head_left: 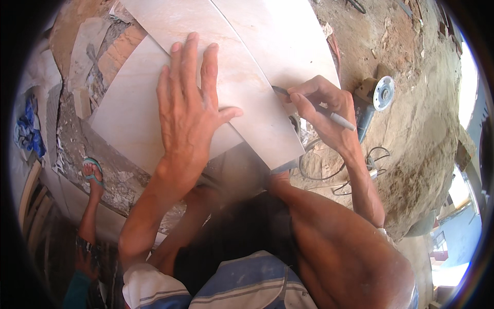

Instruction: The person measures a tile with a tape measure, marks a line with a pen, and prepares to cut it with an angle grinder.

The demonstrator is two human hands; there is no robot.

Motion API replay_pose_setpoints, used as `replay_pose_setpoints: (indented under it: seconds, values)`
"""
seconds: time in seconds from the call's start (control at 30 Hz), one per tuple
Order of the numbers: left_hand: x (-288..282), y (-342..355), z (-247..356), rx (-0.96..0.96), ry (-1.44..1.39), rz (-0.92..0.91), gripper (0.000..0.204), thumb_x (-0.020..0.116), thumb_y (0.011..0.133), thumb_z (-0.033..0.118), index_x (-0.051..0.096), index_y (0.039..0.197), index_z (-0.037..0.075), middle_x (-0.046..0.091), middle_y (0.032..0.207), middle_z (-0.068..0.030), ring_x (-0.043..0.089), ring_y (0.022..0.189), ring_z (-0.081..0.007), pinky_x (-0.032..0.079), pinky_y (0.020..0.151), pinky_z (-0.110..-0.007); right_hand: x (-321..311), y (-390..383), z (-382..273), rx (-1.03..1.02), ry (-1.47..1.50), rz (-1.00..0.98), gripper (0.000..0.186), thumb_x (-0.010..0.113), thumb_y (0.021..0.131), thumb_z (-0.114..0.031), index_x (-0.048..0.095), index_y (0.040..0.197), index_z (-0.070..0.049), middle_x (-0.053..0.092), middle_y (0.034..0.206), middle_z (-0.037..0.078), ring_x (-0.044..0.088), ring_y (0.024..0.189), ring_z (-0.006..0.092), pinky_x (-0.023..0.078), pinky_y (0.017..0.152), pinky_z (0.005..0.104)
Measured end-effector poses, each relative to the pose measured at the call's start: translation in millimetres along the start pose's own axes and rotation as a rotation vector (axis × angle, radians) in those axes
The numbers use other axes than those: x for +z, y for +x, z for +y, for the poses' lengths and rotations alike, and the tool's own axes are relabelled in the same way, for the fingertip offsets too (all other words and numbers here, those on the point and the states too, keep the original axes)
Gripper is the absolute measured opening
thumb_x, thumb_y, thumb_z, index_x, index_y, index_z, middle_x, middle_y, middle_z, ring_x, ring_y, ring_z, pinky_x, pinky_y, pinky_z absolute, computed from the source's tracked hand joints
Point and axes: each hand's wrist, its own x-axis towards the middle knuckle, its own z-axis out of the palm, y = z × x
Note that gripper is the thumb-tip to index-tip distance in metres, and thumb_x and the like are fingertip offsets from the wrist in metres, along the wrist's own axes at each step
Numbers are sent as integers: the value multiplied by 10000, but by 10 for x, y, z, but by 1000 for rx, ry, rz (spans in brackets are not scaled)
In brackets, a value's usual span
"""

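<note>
Left hand point(186, 110) spreads across the tile point(243, 85), grip released | right hand point(333, 105) now, grip pinching the pen point(342, 122), tip right at the tile's edge! | grinder point(367, 109) lies to the tile's right

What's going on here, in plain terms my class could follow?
Someone's left hand is spread over pale tiles, while the right hand holds a pen, its tip near the long edge of the middle tile. An angle grinder lies untouched on the dirt to the right.
</note>
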Motion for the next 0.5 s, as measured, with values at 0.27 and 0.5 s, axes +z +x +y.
replay_pose_setpoints:
  seconds: [0.27, 0.5]
  values:
    - [15, 0, 9, 28, 20, 22, 1230, 1005, 487, 525, 526, 1533, 89, 418, 1646, -141, 481, 1483, -372, 515, 1140, -532, -54, -393, 214, 45, -12, 31, 161, 747, 999, -153, 751, 981, 7, 771, 831, 31, 706, 741, 80, 557, 663, 254]
    - [34, -13, -33, 28, 41, 13, 1215, 1005, 523, 519, 508, 1541, 79, 389, 1663, -161, 473, 1491, -382, 514, 1138, -541, -215, -902, 360, 157, -200, -80, 147, 711, 1021, -144, 750, 1057, -6, 775, 854, 72, 725, 755, 147, 580, 702, 310]
